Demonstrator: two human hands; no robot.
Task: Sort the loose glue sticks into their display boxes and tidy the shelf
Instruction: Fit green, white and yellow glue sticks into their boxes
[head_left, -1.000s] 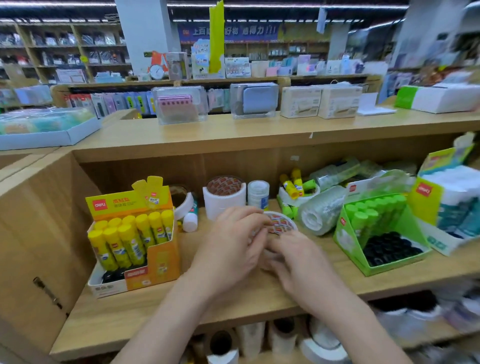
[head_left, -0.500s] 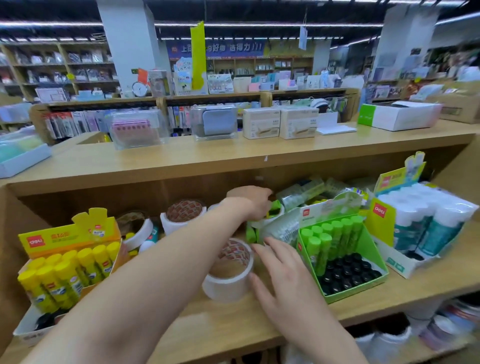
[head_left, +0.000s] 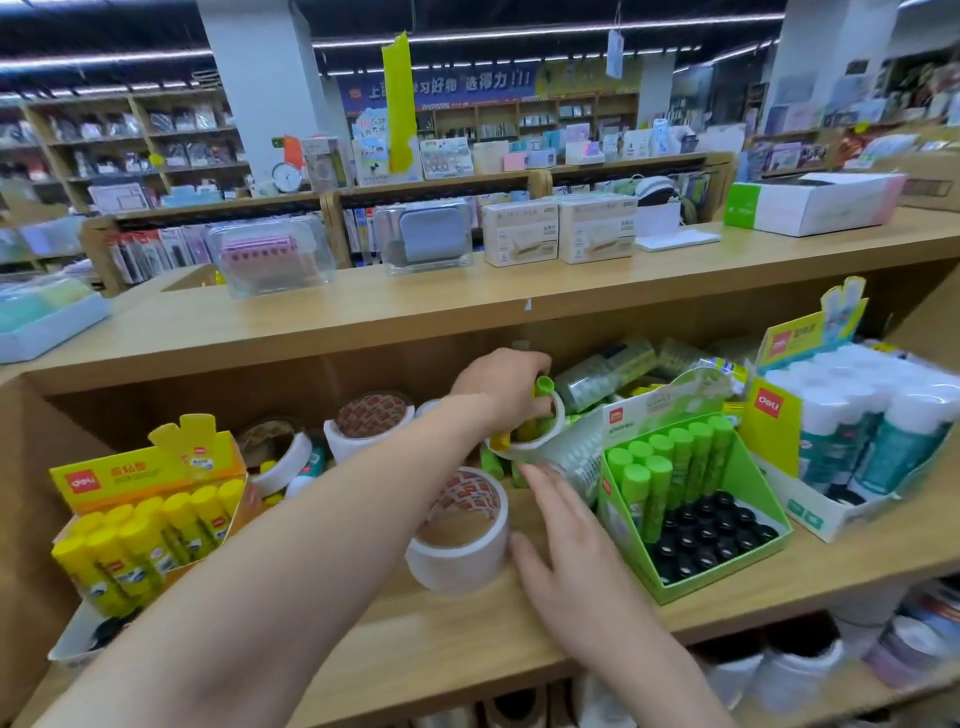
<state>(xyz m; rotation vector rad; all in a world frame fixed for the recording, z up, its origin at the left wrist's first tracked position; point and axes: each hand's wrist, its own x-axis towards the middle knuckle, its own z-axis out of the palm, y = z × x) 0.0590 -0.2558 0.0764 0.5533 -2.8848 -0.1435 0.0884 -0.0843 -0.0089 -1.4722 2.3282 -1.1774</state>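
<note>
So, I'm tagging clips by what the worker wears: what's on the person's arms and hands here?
Nothing is worn that shows. The left hand and right hand have no gloves, rings or watch, and the left forearm and right forearm are uncovered to the frame's edge, with no sleeve in view.

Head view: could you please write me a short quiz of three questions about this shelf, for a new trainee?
1. True or false: the left hand grips a green-capped glue stick.
2. Seen from the camera, where does the green display box stand relative to the yellow display box? A) to its left B) to its right C) on top of it
3. What lies just left of the right hand?
Key: 1 true; 2 B; 3 the white tape roll.
</note>
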